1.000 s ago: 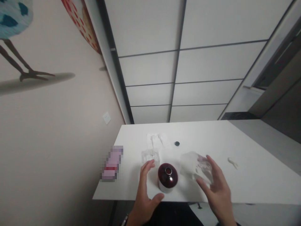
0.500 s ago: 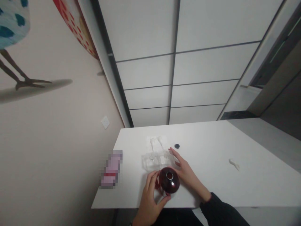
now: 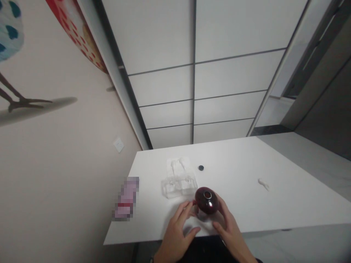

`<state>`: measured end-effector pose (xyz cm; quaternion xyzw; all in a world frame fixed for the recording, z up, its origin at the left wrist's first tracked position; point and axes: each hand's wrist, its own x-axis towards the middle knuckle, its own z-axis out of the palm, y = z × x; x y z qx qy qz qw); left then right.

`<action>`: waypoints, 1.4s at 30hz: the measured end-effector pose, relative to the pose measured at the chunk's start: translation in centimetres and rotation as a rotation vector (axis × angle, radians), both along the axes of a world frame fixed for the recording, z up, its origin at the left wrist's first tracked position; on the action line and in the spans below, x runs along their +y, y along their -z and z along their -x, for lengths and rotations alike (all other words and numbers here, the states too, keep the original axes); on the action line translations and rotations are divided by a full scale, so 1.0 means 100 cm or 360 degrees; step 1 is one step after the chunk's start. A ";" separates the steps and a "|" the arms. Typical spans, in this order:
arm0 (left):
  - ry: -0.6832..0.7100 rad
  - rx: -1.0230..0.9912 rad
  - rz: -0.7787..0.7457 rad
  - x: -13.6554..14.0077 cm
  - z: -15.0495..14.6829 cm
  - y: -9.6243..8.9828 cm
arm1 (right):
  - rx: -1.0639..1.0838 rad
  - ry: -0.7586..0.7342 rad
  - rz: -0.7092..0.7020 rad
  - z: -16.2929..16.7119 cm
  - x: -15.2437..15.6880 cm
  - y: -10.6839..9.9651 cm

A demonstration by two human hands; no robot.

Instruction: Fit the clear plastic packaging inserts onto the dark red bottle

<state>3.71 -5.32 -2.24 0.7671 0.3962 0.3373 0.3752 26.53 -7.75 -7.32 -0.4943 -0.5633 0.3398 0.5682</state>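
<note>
A glossy dark red, rounded bottle-like vessel (image 3: 205,205) with a ring-edged hole on top stands tilted near the table's front edge. My right hand (image 3: 229,226) grips its right side, fingers behind it and thumb in front. My left hand (image 3: 178,226) is at the lower left of the vessel, fingers and thumb apart. Its fingertips are close to the red lower part; whether they touch cannot be made out. Just beyond lies a clear plastic tray (image 3: 179,186). A small round black cap (image 3: 201,168) lies farther back.
White, thin-stemmed pieces (image 3: 177,165) lie behind the tray. A small whitish twisted item (image 3: 263,183) is at the right of the white table (image 3: 233,157). A blurred pink box (image 3: 126,199) is at the left edge, beside the wall.
The vessel has moved right and tilted. My right hand has come from its far side to its right side, and my left hand has loosened from around it. The view has shifted slightly.
</note>
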 end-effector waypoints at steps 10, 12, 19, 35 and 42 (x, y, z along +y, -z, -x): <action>-0.0585 0.0123 -0.0207 0.082 0.034 -0.023 | -0.0080 0.0262 0.0142 0.010 0.011 -0.019; -0.0565 0.0073 -0.0010 0.090 0.034 -0.016 | -0.0018 0.0263 0.0156 0.011 0.013 -0.022; -0.0788 -0.0092 0.0187 0.058 0.049 0.001 | 0.0016 0.0345 0.0243 0.000 0.009 -0.023; -0.0317 0.0050 0.0291 0.017 -0.021 -0.001 | -0.0849 0.0372 -0.0230 -0.047 -0.003 -0.047; -0.0286 0.0142 0.0207 0.015 -0.021 -0.001 | -0.1217 0.0302 -0.0496 -0.054 0.003 -0.055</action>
